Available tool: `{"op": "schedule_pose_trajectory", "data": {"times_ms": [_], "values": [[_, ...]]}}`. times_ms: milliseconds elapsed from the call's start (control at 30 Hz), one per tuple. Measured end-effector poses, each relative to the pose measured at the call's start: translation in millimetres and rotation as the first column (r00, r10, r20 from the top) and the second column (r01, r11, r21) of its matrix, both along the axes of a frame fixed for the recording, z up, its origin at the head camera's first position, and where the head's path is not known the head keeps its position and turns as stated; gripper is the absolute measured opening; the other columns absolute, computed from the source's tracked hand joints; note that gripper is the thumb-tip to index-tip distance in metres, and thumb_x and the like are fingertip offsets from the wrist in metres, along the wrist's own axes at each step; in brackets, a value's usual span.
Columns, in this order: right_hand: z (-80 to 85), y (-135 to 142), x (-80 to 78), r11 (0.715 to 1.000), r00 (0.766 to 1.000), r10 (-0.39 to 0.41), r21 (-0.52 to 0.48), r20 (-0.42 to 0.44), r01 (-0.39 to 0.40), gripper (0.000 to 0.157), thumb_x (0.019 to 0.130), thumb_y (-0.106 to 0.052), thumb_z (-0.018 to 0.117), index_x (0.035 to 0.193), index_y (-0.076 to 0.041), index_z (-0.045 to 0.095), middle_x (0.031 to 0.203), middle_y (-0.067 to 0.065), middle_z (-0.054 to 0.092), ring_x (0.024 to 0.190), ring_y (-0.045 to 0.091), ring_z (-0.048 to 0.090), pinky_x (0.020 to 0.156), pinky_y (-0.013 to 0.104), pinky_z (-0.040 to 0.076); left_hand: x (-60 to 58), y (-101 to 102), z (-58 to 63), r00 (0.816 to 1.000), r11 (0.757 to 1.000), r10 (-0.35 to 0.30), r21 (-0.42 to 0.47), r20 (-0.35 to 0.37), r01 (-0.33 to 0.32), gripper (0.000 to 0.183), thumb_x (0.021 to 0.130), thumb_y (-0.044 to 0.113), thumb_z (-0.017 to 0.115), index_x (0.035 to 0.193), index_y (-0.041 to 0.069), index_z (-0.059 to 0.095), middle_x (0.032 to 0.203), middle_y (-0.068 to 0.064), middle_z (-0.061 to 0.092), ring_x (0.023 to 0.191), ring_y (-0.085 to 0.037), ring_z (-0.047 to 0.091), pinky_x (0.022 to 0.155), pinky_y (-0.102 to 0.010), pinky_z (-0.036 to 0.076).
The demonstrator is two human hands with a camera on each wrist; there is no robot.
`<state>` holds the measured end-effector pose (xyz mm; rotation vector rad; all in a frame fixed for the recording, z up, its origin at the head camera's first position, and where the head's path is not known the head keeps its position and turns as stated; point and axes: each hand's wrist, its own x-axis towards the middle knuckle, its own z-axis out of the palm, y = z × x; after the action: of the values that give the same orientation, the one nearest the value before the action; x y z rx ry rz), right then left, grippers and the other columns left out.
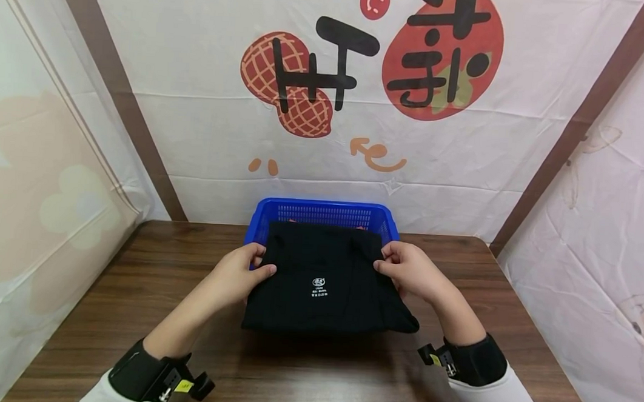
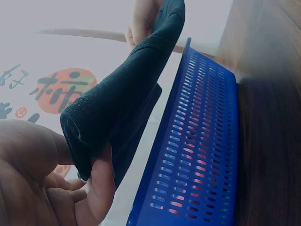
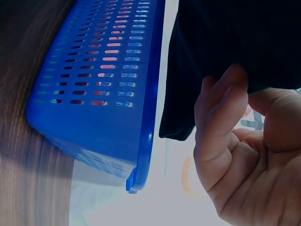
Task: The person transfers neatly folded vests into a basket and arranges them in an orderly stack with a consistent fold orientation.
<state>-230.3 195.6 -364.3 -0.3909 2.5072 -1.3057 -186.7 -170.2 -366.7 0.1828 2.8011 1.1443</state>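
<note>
A folded black garment (image 1: 306, 285) with a small white printed label inside is held up by both hands over a blue plastic basket (image 1: 322, 206). My left hand (image 1: 244, 273) pinches its left edge, thumb on top and fingers beneath, as the left wrist view also shows on the dark cloth (image 2: 117, 94). My right hand (image 1: 411, 267) grips the right edge the same way. In the right wrist view the fingers (image 3: 221, 103) curl against the cloth, above the basket's rim (image 3: 153, 94). Most of the basket's inside is hidden under the garment.
Reddish and pink items (image 2: 200, 165) show through the slots of the basket wall. The basket stands on a brown wooden table (image 1: 187, 267), close to a printed white cloth backdrop (image 1: 205, 134). Cloth walls rise on the left and right sides.
</note>
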Motion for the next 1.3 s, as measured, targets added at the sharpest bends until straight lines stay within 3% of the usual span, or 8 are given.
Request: {"op": "schedule_pose_trajectory", "data": {"times_ms": [267,433,633,700,800,933,1133,1300], "values": [[0.1,-2,-5.5,1.000,1.000,-0.015,0.001,-0.007,0.015,0.025,0.100,-0.025,0.067,0.116,-0.007,0.061,0.073,0.006,0.061,0.057,0.039,0.059,0.056,0.051,0.056,-7.5,0,0.1,1.000,1.000,-0.004,-0.008,-0.003,0.004,0.054,0.104,0.033,0.061,0.143,-0.003,0.049,0.118,-0.015,0.059,0.108,-0.029,0.056,0.095,-0.050,0.051],[0.7,-3,-9.4,1.000,1.000,-0.022,0.001,-0.005,0.022,0.024,0.100,-0.024,0.066,0.115,-0.006,0.060,0.072,0.005,0.060,0.052,0.023,0.054,0.053,0.044,0.054,-13.5,-1,-2.3,1.000,1.000,-0.008,-0.008,-0.007,0.007,0.057,0.104,0.034,0.060,0.145,-0.003,0.048,0.122,-0.016,0.059,0.113,-0.030,0.055,0.099,-0.054,0.049],[-0.1,-3,-15.9,1.000,1.000,-0.018,0.005,0.009,0.018,0.027,0.101,-0.026,0.066,0.117,-0.006,0.059,0.067,0.005,0.057,0.050,0.020,0.053,0.053,0.043,0.055,-20.7,0,-3.6,1.000,1.000,-0.003,-0.014,-0.014,0.003,0.057,0.105,0.034,0.060,0.146,-0.003,0.047,0.123,-0.017,0.059,0.115,-0.031,0.055,0.102,-0.055,0.048],[0.0,-3,-18.8,1.000,1.000,-0.018,0.013,0.010,0.018,0.027,0.101,-0.027,0.066,0.116,-0.006,0.059,0.066,0.005,0.056,0.049,0.020,0.054,0.053,0.042,0.056,-23.3,0,-3.9,1.000,1.000,-0.001,-0.018,-0.015,0.001,0.058,0.105,0.034,0.060,0.147,-0.003,0.046,0.124,-0.017,0.059,0.114,-0.030,0.056,0.100,-0.054,0.049],[0.7,-4,-23.4,1.000,1.000,-0.021,0.021,0.009,0.021,0.026,0.101,-0.027,0.065,0.115,-0.006,0.059,0.065,0.005,0.056,0.049,0.020,0.054,0.052,0.041,0.056,-27.3,1,-4.2,1.000,1.000,0.002,0.006,0.007,-0.002,0.058,0.105,0.033,0.059,0.148,-0.003,0.044,0.127,-0.019,0.058,0.107,-0.029,0.061,0.087,-0.048,0.057],[1.1,-4,-28.9,0.999,0.999,-0.027,0.022,0.020,0.027,0.026,0.101,-0.026,0.065,0.116,-0.005,0.059,0.065,0.004,0.055,0.049,0.019,0.054,0.052,0.039,0.055,-32.7,3,-5.0,0.999,1.000,0.002,0.030,0.036,-0.003,0.060,0.106,0.033,0.058,0.151,-0.002,0.040,0.128,-0.019,0.056,0.099,-0.026,0.064,0.074,-0.039,0.058],[-0.3,-4,-35.7,0.999,0.999,-0.033,0.029,0.019,0.032,0.026,0.102,-0.027,0.065,0.114,-0.005,0.059,0.065,0.004,0.054,0.050,0.019,0.053,0.052,0.038,0.054,-41.2,3,-8.3,0.999,0.999,0.006,0.033,0.045,-0.008,0.060,0.106,0.034,0.058,0.151,-0.002,0.040,0.128,-0.018,0.057,0.104,-0.025,0.063,0.083,-0.039,0.057],[-1.4,-5,-42.9,0.999,0.999,-0.032,0.036,0.014,0.032,0.024,0.102,-0.027,0.064,0.111,-0.006,0.060,0.066,0.005,0.053,0.051,0.020,0.053,0.052,0.039,0.054,-49.6,3,-10.3,0.999,1.000,0.004,0.019,0.041,-0.005,0.059,0.106,0.032,0.057,0.151,-0.003,0.040,0.125,-0.018,0.057,0.098,-0.026,0.064,0.077,-0.036,0.057]]}}
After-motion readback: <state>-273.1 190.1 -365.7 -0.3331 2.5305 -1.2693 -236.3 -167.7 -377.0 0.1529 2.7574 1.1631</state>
